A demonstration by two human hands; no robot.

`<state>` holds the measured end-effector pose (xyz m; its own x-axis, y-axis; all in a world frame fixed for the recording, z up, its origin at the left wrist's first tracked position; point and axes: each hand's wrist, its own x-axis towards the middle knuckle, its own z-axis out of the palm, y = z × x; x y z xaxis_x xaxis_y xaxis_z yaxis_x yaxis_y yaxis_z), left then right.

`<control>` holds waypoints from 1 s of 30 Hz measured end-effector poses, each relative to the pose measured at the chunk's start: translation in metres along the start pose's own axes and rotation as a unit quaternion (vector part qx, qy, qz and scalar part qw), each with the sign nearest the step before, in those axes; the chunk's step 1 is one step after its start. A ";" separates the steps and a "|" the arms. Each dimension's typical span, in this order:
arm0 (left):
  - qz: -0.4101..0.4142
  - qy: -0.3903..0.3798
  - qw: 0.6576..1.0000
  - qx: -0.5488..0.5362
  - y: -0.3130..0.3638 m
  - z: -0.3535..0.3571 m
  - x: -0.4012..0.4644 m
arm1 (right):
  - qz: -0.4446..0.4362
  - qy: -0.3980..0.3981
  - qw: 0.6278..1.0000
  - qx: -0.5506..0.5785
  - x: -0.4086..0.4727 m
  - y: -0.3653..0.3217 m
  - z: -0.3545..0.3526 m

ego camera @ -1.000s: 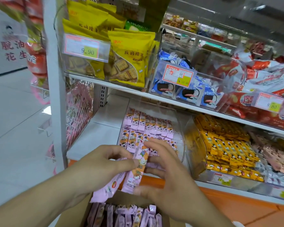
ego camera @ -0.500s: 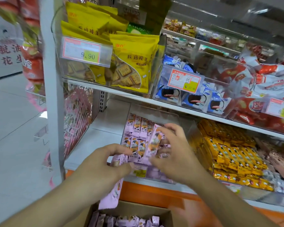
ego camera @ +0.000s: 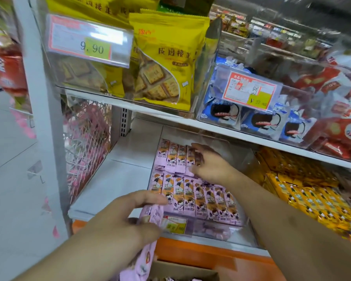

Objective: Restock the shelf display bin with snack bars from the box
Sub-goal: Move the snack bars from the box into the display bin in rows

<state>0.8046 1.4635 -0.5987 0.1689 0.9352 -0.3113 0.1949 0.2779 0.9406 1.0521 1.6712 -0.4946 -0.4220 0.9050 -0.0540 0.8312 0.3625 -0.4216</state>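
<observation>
A clear display bin [ego camera: 215, 233] on the lower shelf holds two rows of pink snack bars [ego camera: 199, 197]. My right hand [ego camera: 211, 164] reaches into the back row, fingers and thumb curled round one bar [ego camera: 190, 159] at the row's right end. In front of the bin's left corner, my left hand [ego camera: 126, 220] grips a bundle of pink bars [ego camera: 145, 258] that hangs down towards the cardboard box [ego camera: 182, 269]. The box shows only at the bottom edge, with more pink wrappers inside.
A white shelf upright [ego camera: 43, 128] and a wire mesh panel [ego camera: 85, 147] stand at the left. The shelf above [ego camera: 170, 116] carries yellow cracker bags [ego camera: 162, 67] and blue packets [ego camera: 261, 122] close over the bin. To the right sits a bin of yellow bars [ego camera: 312, 199].
My right hand has carried a bar from the bundle up into the bin's back row. The left hand stays low with the rest, and the view has moved closer to the shelf.
</observation>
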 end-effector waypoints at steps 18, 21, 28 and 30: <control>0.029 0.167 0.963 -0.209 0.128 0.083 -0.082 | -0.133 0.048 0.971 0.194 -0.236 -0.075 -0.004; 0.018 0.156 0.964 -0.214 0.132 0.091 -0.091 | -0.129 0.064 0.962 0.232 -0.245 -0.081 0.001; 0.022 0.142 0.972 -0.185 0.134 0.097 -0.100 | -0.138 0.058 0.968 0.200 -0.251 -0.081 0.000; 0.019 0.110 0.976 -0.185 0.135 0.097 -0.102 | -0.122 0.067 0.975 0.176 -0.252 -0.079 -0.001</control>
<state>0.9073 1.3842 -0.4531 -0.0512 0.9596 -0.2768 -0.1776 0.2640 0.9480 1.0929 1.4142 -0.4469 -0.5214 0.8307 0.1954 0.5264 0.4933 -0.6925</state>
